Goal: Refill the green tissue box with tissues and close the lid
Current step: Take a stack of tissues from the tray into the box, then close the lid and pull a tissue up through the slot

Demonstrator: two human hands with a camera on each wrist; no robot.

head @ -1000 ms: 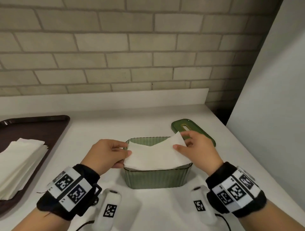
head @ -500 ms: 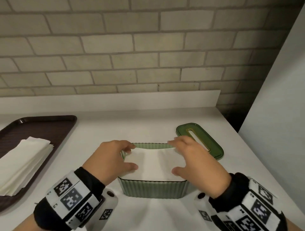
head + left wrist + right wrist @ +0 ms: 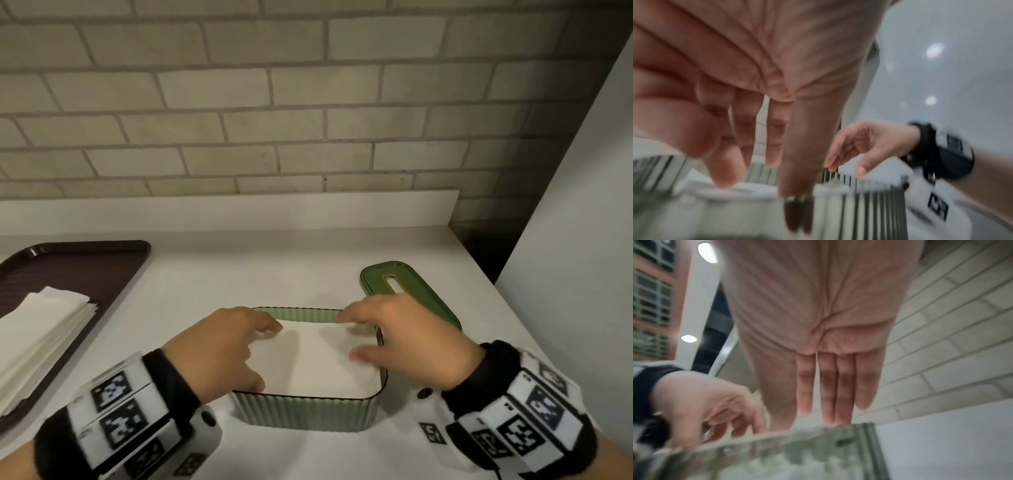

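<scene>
The green ribbed tissue box [image 3: 305, 413] stands open at the middle of the counter, with a flat white stack of tissues [image 3: 308, 363] lying inside it. My left hand [image 3: 246, 353] reaches over the box's left side, fingers spread, fingertips at the tissues' left edge. My right hand [image 3: 370, 335] hovers over the right side, blurred, fingers straight and close to the tissues. Neither hand grips anything. In the right wrist view the straight fingers [image 3: 826, 386] point down at the box rim [image 3: 797, 441]. The green lid [image 3: 416, 291] with its slot lies behind the box on the right.
A dark brown tray [image 3: 102, 267] at the left holds a stack of white tissues [image 3: 41, 339]. A brick wall and a low white ledge [image 3: 222, 212] run along the back. A white panel [image 3: 565, 274] stands at the counter's right edge.
The tissue stack, held up over the box a second ago, now lies flat inside it. Both hands have let go of it and stay spread over the top.
</scene>
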